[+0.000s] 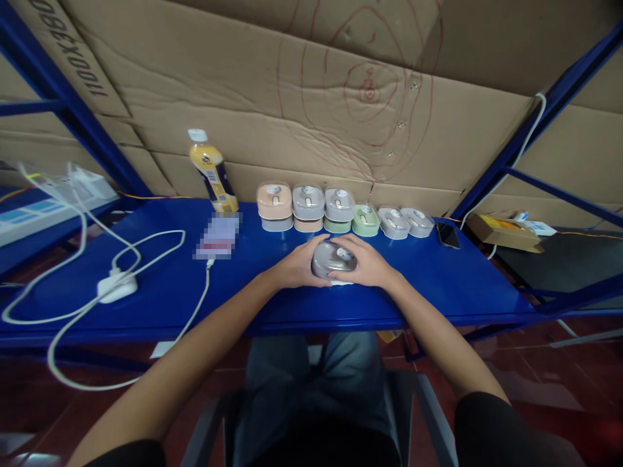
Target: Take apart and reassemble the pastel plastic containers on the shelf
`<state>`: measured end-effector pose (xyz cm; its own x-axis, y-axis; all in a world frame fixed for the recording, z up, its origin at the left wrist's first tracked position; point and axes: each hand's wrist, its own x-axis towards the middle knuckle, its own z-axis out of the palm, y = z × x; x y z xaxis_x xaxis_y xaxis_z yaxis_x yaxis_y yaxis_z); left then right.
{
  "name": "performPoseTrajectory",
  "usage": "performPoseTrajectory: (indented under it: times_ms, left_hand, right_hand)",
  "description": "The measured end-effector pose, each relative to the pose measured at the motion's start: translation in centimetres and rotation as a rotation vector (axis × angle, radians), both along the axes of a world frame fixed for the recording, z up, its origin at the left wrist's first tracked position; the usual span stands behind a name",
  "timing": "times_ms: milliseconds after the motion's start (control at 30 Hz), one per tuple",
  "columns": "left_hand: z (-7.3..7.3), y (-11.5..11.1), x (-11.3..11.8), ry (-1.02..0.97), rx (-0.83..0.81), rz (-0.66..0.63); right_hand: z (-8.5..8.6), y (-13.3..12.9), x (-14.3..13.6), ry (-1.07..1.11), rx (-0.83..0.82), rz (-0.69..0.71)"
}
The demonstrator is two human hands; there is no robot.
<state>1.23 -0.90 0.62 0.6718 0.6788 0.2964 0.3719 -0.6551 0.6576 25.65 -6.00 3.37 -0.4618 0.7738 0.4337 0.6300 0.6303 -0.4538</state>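
A small grey rounded box with a see-through lid and a round sticker [333, 258] is between my two hands, near the front of the blue table. My left hand [300, 263] wraps round its left side, and my right hand [370, 261] closes round its right side. Something white shows under the box's front edge; I cannot make out what it is. Just behind my hands stands a row of similar boxes: a peach one [274, 202], a grey one [308, 202] and another grey one [339, 204] top stacks, with a green one [366, 220] and two more grey ones beside them.
A yellow drink bottle [214, 172] stands at the back left, near a blurred-out phone-like item [219, 236] on a white cable. A white charger [117, 285] with looping cables lies further left. A dark phone [448, 235] lies right. Cardboard [195, 84] walls the back.
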Motion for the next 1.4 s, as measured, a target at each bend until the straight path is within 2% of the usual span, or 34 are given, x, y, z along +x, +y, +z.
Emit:
performPoseTrajectory:
  times_ms: [133, 267, 467, 667, 867, 1000, 1133, 1233, 1300, 1400]
  left_hand:
    - [-0.4, 0.4, -0.1, 0.042, -0.026, 0.024]
    - [-0.2, 0.6, -0.4, 0.049, -0.044, 0.024]
    - [0.4, 1.0, -1.0, 0.027, -0.039, -0.08]
    - [0.1, 1.3, -1.2, 0.072, -0.054, -0.014]
    - [0.4, 1.0, -1.1, 0.07, -0.052, -0.038]
    - [0.5, 1.0, -1.1, 0.057, -0.025, -0.034]
    - [0.3, 1.0, -1.0, 0.004, -0.045, -0.027]
    - [0.1, 0.9, -0.9, -0.126, -0.085, -0.038]
    - [0.0, 0.9, -0.7, -0.181, -0.071, -0.006]
    - [-0.2, 0.7, -0.2, -0.133, -0.022, 0.057]
  right_hand:
    - [-0.5, 0.0, 0.4, 0.062, 0.026, 0.037]
    - [-0.7, 0.0, 0.3, 0.063, 0.026, 0.017]
    - [-0.5, -0.1, -0.1, 0.019, 0.036, -0.036]
    - [-0.1, 0.0, -0.8, -0.062, 0.043, -0.057]
    - [-0.8, 0.0, -0.7, -0.114, 0.051, -0.077]
    - [-1.5, 0.2, 0.6, -0.135, 0.027, 0.027]
    - [-1.9, 0.1, 2.2, -0.043, -0.022, 0.105]
    - [-1.5, 0.0, 4.0, 0.024, 0.05, 0.035]
    - [-0.8, 0.6, 6.4, 0.092, 0.187, -0.088]
    - [0.7, 3.0, 11.7, 0.234, 0.422, -0.51]
